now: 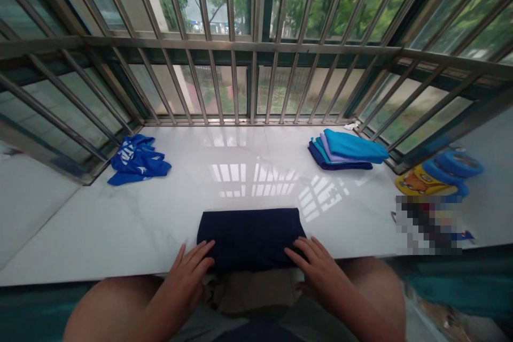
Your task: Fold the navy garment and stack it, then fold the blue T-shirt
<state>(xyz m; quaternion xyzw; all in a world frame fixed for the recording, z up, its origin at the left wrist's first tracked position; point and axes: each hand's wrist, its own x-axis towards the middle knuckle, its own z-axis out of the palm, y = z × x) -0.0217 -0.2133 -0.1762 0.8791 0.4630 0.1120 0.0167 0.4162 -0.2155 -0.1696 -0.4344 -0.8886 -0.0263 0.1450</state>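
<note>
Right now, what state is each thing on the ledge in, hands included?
navy garment: folded, lying flat
left hand: open, flat on the navy garment
right hand: open, flat on the navy garment
blue shirt: crumpled, not folded
stack of clothes: folded, piled in blue and navy layers

**Surface Finishes: Cloth, Stone, Metal**

A matt, finely woven finish is shown by the folded navy cloth (pixel 250 235). A smooth, high-gloss finish is presented by the white marble-look sill (pixel 160 214), on which window reflections are visible. Satin metal is seen on the window bars (pixel 231 80). Matt cloth is also observed in the crumpled blue garment (pixel 138 160) and the stacked folded garments (pixel 348 149).
</note>
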